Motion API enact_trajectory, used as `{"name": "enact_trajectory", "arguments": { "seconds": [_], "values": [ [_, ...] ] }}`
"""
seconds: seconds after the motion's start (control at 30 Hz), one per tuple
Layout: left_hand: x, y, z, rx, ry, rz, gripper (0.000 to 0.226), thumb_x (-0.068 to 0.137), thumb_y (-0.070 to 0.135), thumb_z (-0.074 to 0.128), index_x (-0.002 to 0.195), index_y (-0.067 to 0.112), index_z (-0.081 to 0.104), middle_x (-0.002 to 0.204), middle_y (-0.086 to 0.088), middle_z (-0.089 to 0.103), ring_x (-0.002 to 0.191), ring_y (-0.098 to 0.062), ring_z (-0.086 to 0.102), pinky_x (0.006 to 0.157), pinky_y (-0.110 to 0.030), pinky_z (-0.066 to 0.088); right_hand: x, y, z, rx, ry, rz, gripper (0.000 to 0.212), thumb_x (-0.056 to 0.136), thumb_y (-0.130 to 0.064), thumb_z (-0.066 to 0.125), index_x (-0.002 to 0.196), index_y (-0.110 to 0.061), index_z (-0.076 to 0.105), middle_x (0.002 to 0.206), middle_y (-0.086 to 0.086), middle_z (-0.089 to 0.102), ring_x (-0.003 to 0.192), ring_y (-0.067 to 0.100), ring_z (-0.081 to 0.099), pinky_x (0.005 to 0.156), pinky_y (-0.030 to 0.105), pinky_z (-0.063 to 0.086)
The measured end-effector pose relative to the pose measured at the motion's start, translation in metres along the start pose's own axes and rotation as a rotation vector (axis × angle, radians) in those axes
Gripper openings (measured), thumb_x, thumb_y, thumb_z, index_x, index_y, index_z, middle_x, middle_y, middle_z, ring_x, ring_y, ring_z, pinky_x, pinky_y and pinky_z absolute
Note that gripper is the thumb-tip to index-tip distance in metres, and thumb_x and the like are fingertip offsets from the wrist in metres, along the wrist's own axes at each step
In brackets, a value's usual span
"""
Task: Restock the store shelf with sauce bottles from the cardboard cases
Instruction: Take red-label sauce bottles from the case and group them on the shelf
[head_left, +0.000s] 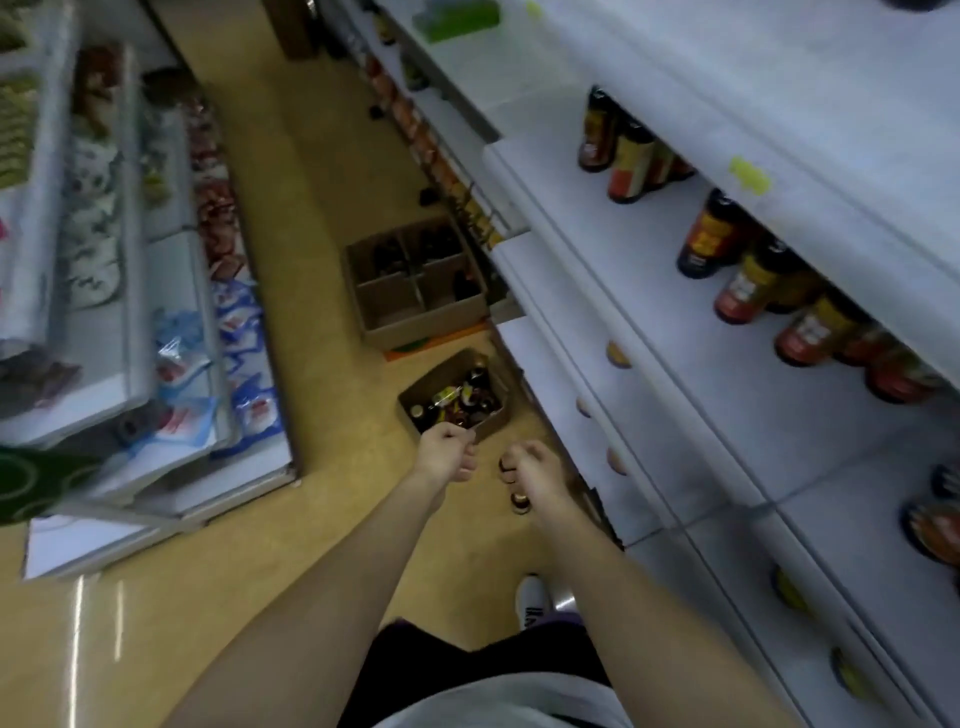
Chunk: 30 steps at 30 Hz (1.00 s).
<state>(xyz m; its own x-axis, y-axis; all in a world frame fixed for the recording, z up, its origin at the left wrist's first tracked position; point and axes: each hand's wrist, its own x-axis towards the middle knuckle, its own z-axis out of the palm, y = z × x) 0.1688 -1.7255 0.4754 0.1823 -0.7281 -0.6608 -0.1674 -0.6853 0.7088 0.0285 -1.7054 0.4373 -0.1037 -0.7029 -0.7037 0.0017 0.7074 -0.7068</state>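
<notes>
both arms reach down near the open box (457, 397) on the floor. the right hand (535, 475) grips two bottles (511, 483) upright, caps up; the left hand (447, 452) curls, contents unclear.

bare forearms (332, 597), white top (498, 701), black trousers (447, 660), white shoe (532, 600).
</notes>
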Motion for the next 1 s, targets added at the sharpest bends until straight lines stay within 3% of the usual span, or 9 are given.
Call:
{"name": "enact_trajectory", "arguments": {
  "seconds": [0.07,0.23,0.6,0.73,0.83,0.93,1.0],
  "values": [
    [0.014,0.002,-0.023,-0.035,0.062,-0.026,0.014,0.104,0.021,0.055,0.101,0.009,0.060,0.094,-0.012,0.065,0.075,-0.023,0.060,0.059,-0.029,0.050,0.015,-0.011,0.018,0.054,-0.043,0.055,0.019,0.100,-0.026,0.061,0.113,-0.011,0.061,0.093,0.005,0.064,0.075,0.018,0.061,0.057,0.023,0.048],
    [0.054,0.010,-0.086,-0.160,0.135,-0.039,0.015,0.105,0.021,0.051,0.092,0.017,0.056,0.089,-0.007,0.061,0.077,-0.022,0.058,0.065,-0.030,0.048,0.047,-0.051,0.078,0.171,-0.161,0.150,0.030,0.102,-0.032,0.060,0.120,-0.010,0.064,0.113,0.011,0.069,0.096,0.023,0.066,0.080,0.035,0.055],
    [0.191,0.058,-0.246,-0.166,0.074,-0.029,0.009,0.105,0.023,0.051,0.107,0.016,0.057,0.095,-0.006,0.063,0.076,-0.018,0.060,0.066,-0.030,0.050,0.111,-0.151,0.269,0.242,-0.154,0.128,0.038,0.102,-0.036,0.057,0.128,-0.009,0.063,0.118,0.011,0.068,0.106,0.026,0.067,0.086,0.037,0.056],
    [0.241,0.092,-0.294,-0.164,0.061,0.016,0.010,0.106,0.016,0.046,0.100,0.016,0.054,0.086,-0.006,0.057,0.069,-0.017,0.053,0.054,-0.025,0.043,0.131,-0.189,0.322,0.316,-0.095,0.117,0.031,0.103,-0.035,0.056,0.123,-0.012,0.062,0.111,0.009,0.066,0.098,0.024,0.066,0.086,0.038,0.056],
    [0.267,0.113,-0.311,-0.124,0.060,0.023,0.016,0.105,0.016,0.045,0.093,0.019,0.055,0.085,-0.006,0.058,0.070,-0.020,0.056,0.053,-0.026,0.044,0.140,-0.207,0.345,0.385,-0.061,0.158,0.023,0.102,-0.035,0.057,0.111,-0.015,0.065,0.115,0.012,0.067,0.105,0.029,0.066,0.089,0.041,0.055],
    [0.299,0.142,-0.324,-0.125,0.043,0.064,0.017,0.104,0.016,0.048,0.089,0.019,0.056,0.086,-0.007,0.061,0.068,-0.021,0.058,0.052,-0.026,0.046,0.162,-0.234,0.360,0.491,-0.040,0.184,0.023,0.102,-0.033,0.058,0.108,-0.012,0.065,0.102,0.011,0.064,0.107,0.030,0.066,0.103,0.047,0.050],
    [0.326,0.166,-0.335,-0.101,0.051,0.088,0.014,0.104,0.015,0.050,0.093,0.017,0.057,0.089,-0.009,0.064,0.067,-0.021,0.061,0.055,-0.029,0.049,0.185,-0.253,0.374,0.516,-0.034,0.184,0.023,0.101,-0.034,0.060,0.106,-0.012,0.066,0.097,0.008,0.062,0.101,0.027,0.065,0.104,0.046,0.049]
  ]
}}
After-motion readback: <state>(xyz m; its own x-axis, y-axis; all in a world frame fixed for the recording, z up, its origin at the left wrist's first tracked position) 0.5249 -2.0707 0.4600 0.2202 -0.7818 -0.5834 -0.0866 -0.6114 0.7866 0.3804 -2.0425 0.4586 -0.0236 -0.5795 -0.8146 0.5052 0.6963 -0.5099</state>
